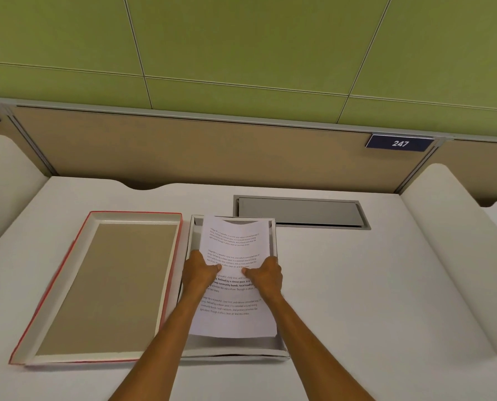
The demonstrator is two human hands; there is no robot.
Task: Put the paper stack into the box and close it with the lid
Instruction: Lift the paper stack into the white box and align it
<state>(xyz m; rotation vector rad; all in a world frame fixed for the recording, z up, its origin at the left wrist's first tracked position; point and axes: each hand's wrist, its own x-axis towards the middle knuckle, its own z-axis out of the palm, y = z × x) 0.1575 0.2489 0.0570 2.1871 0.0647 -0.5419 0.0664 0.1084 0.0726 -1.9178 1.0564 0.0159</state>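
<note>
The printed paper stack hangs over the open white box, pinched at its side edges by the left hand and right hand. The red-edged lid lies upturned just left on the white desk.

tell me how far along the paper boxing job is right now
Done: the box lies open, its lid set upside down on the table to its left. In hand: the left hand and right hand grip the paper stack by its side edges over the box; its far end curls up, so it isn't seated flat. Left: settle the stack, let go, fit the lid.
</note>
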